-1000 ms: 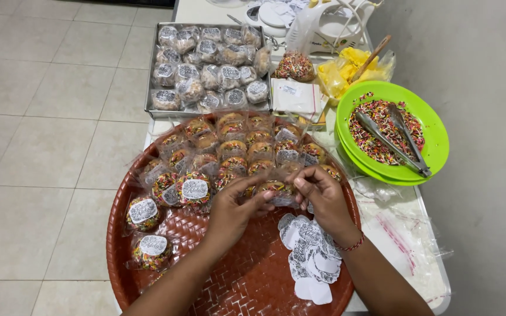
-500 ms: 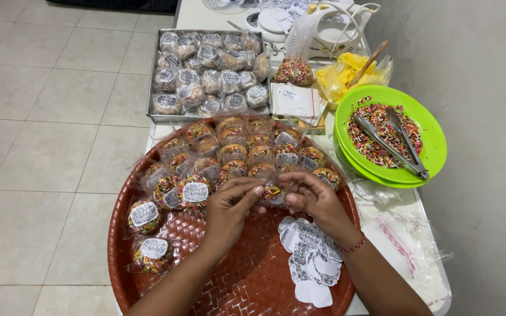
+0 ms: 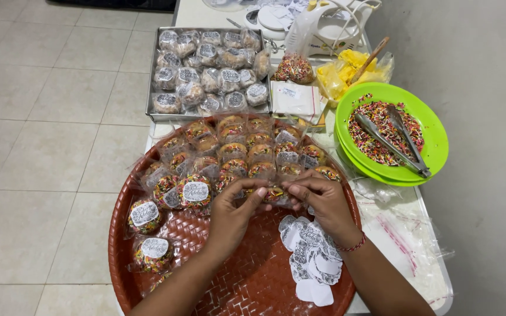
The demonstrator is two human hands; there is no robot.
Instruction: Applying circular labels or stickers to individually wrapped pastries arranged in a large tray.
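Pinching one wrapped sprinkle treat (image 3: 273, 194) between them, left hand (image 3: 232, 213) and right hand (image 3: 320, 199) are both clamped on it. Position: over red woven tray (image 3: 247, 275), paper labels (image 3: 311, 260) just beside the right hand.

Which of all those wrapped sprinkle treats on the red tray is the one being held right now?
The wrapped treat pinched between the left hand and right hand, at the near edge of the rows on the red woven tray. The others lie untouched.
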